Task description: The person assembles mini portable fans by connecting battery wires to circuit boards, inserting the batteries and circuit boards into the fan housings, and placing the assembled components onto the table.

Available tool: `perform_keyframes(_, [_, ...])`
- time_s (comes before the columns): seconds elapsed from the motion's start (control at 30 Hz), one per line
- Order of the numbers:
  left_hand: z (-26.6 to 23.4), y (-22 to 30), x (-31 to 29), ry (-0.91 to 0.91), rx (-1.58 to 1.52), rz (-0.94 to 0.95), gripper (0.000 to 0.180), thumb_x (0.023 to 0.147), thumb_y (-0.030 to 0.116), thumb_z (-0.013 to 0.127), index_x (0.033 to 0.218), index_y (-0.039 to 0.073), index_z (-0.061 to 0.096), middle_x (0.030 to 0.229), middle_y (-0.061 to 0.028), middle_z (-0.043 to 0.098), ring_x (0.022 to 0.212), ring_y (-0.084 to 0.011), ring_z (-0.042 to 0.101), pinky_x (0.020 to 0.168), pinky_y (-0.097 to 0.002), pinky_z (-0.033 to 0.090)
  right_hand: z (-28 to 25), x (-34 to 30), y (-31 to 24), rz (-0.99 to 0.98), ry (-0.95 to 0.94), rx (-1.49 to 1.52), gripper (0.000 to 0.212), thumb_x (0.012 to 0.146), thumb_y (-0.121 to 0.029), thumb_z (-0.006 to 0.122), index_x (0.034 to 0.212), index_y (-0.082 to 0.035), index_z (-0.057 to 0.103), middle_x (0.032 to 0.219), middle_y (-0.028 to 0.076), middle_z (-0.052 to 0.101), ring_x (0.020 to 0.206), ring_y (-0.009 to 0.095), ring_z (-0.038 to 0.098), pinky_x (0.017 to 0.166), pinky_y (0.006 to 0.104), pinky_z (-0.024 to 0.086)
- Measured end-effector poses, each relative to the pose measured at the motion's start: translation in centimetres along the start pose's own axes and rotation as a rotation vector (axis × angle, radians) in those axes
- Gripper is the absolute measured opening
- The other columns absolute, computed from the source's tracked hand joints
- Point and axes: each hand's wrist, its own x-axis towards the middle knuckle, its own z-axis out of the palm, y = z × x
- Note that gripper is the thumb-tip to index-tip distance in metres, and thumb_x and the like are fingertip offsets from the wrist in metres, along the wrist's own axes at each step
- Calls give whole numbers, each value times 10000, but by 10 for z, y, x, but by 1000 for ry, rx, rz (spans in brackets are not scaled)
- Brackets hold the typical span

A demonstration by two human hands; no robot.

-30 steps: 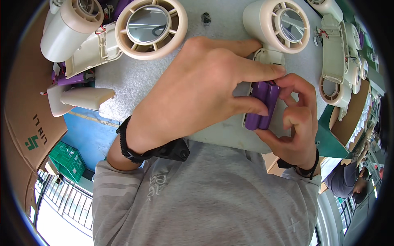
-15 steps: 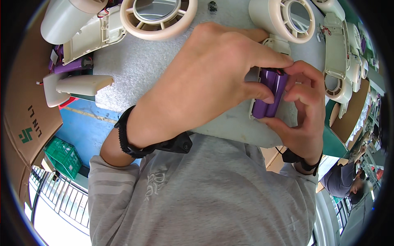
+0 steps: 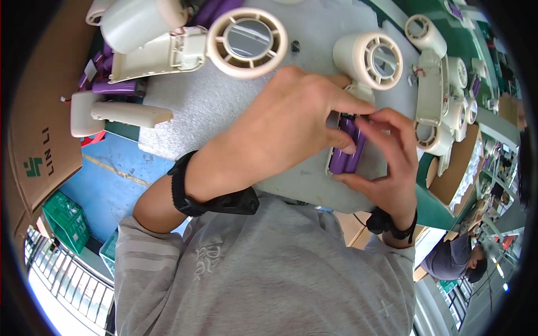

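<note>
A purple two-cell battery pack (image 3: 339, 160) lies lengthwise in the open handle of a cream handheld fan (image 3: 348, 56). The fan's round head points away from me. My left hand (image 3: 280, 126) reaches across from the left, its thumb pressing on the pack and its index finger at the pack's upper end. From the right, my right hand (image 3: 395, 159) curls round the same pack. Its thumb is at the lower end and a fingertip touches the upper right side. Fingers cover part of the upper end, where a bit of green and wiring shows.
Another cream fan (image 3: 246, 71) with an open handle lies at the far left, near loose purple battery packs (image 3: 115, 88) and a handle cover (image 3: 131, 113). More fan parts (image 3: 430, 89) lie at right. Cardboard boxes (image 3: 56, 129) flank the bench, and a co-worker (image 3: 448, 257) is at far right.
The whole view has shifted, with the bench things now lower in it. My right fingers have straightened from a tighter curl onto the pack's upper side. My left thumb stays on the pack.
</note>
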Motion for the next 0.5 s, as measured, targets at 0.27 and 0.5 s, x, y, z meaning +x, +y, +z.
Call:
perform_keyframes(0.27, [-6,6,-8,-15,-108,-2,428,628,22,787,1046,52,698,946,-181,643,853,-355,641,749,-393,530,7,-10,-14,-49,-65,-148,741,553,-53,872,1224,56,575,1277,166,454,1096,291,553,897,372,531])
perform_keyframes(0.5, [-2,7,-11,-121,-92,-3,645,691,60,795,1291,157,580,1237,-203,551,1003,-346,631,800,-382,545,7,-11,-26,36,-86,-228,690,624,-19,826,1254,45,555,1312,175,451,1091,305,557,889,357,529])
